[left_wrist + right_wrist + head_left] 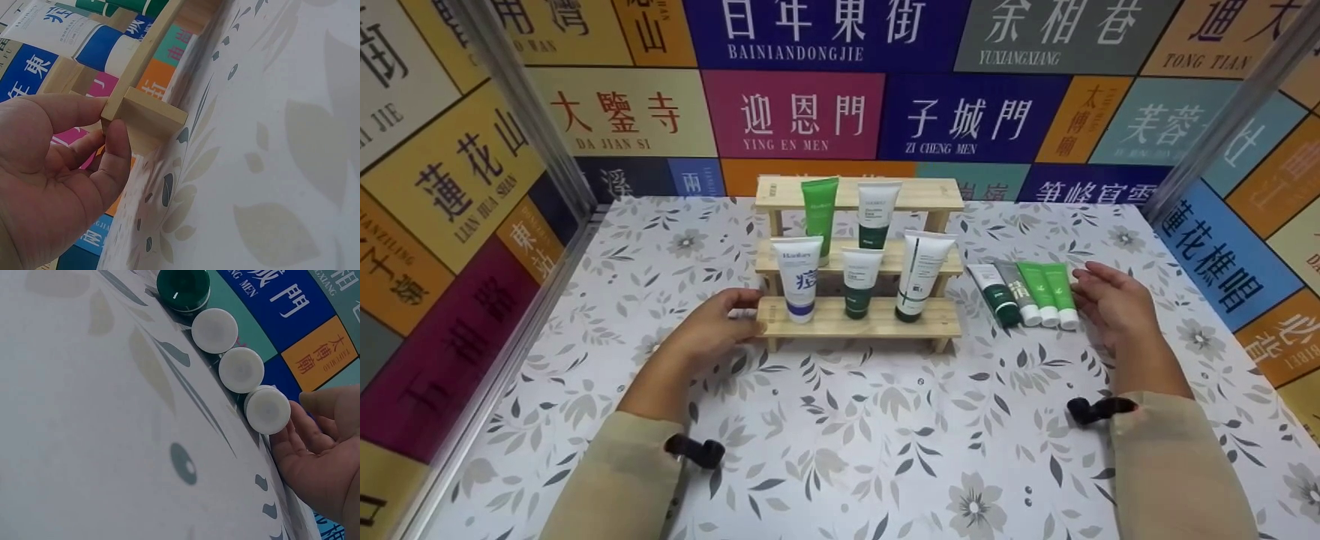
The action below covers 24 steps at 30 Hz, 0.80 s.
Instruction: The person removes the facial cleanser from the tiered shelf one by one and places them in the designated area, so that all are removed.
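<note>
I record the left hand pinching the left end of the wooden stand bearing five upright tubes, and the right hand, fingers relaxed, beside four tubes lying on the tabletop.

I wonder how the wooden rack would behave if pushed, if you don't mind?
The rack should stay stiff, being built of wood. Its front tubes may well tip, since they stand upright on their caps.
</note>
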{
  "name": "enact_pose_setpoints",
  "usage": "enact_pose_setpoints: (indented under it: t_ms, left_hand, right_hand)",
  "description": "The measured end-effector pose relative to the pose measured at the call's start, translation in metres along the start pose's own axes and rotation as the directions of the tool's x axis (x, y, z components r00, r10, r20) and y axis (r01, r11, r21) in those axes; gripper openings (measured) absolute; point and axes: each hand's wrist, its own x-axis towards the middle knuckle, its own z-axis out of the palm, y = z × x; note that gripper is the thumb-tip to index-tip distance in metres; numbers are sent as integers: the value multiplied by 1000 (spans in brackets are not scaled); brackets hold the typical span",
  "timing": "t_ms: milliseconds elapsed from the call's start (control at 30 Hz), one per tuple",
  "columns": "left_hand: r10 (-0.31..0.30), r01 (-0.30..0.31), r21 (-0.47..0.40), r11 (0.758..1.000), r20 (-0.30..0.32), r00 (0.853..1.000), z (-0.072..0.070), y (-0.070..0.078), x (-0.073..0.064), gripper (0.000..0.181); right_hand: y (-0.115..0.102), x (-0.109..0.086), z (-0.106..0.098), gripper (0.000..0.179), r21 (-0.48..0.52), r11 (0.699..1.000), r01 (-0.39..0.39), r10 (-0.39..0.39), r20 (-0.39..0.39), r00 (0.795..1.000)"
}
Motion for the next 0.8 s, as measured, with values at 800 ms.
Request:
enact_pose_setpoints:
  t_ms: [800]
  left_hand:
    - [40,-40,42,998,11,999,-2,0,1,66]
  right_hand:
    - [-9,-19,22,34,186,967,173,-179,13,984]
